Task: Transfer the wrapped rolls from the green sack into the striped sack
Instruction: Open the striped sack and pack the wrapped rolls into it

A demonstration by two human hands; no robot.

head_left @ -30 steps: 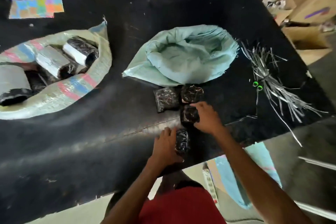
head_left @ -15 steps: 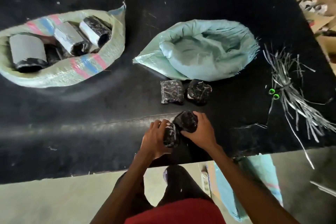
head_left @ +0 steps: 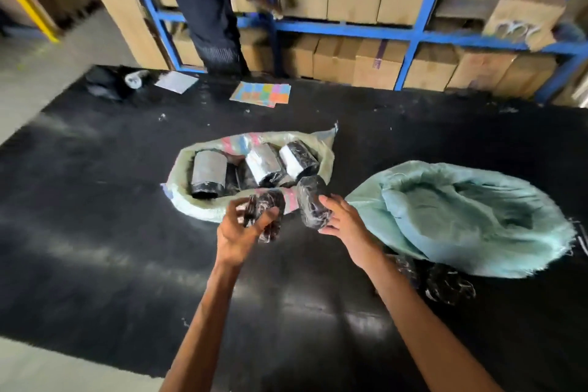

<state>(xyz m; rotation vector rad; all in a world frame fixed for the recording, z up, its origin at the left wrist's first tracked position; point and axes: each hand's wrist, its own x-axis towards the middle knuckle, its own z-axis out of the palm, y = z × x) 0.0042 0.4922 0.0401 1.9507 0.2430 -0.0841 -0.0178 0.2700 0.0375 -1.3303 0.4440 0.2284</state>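
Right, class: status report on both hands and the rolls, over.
Left hand grips wrapped roll. Right hand holds second roll, both at rim of striped sack. Spare rolls beside green sack. Nothing blocking.

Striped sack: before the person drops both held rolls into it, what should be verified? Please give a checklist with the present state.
1. Left hand grips the left roll: ok.
2. Right hand holds the right roll: ok.
3. Striped sack mouth open: ok.
4. Both rolls fully above the mouth, not the near rim: cannot tell.
5. No rolls left on the table: not ok, a loose roll lies by the green sack.
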